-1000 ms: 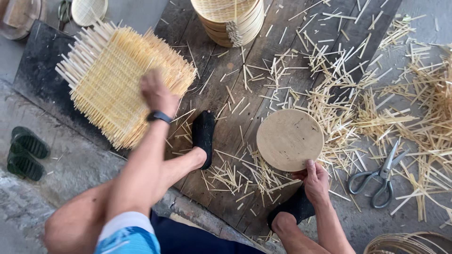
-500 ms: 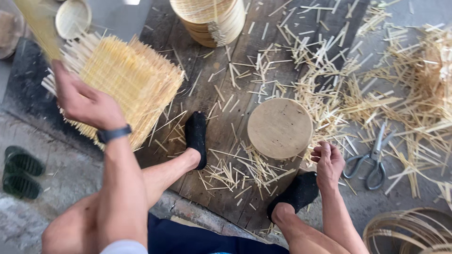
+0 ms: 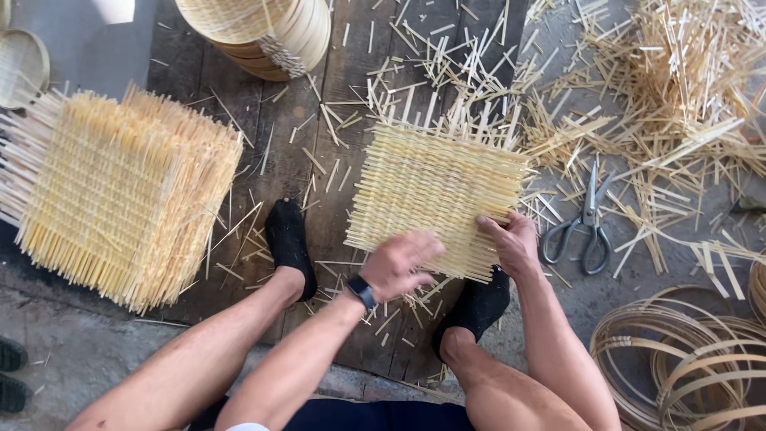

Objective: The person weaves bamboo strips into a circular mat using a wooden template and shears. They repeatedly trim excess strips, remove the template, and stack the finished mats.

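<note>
A square woven bamboo mat [image 3: 435,191] lies on the dark wooden board [image 3: 335,96] between my feet. My left hand [image 3: 405,263] rests on its near edge, fingers curled and a dark watch on the wrist. My right hand [image 3: 511,243] grips the mat's near right corner. The round wooden disc seen earlier is hidden under the mat. My feet in black socks [image 3: 287,235] sit on either side.
A thick stack of woven mats [image 3: 120,195] stands at left. Stacked round baskets [image 3: 263,32] are at the top. Scissors [image 3: 582,227] lie right of the mat, bamboo hoops [image 3: 686,359] at lower right, and loose bamboo strips [image 3: 678,72] at upper right.
My left hand took a mat off the left stack and laid it over the round disc. My right hand moved onto the mat's corner.
</note>
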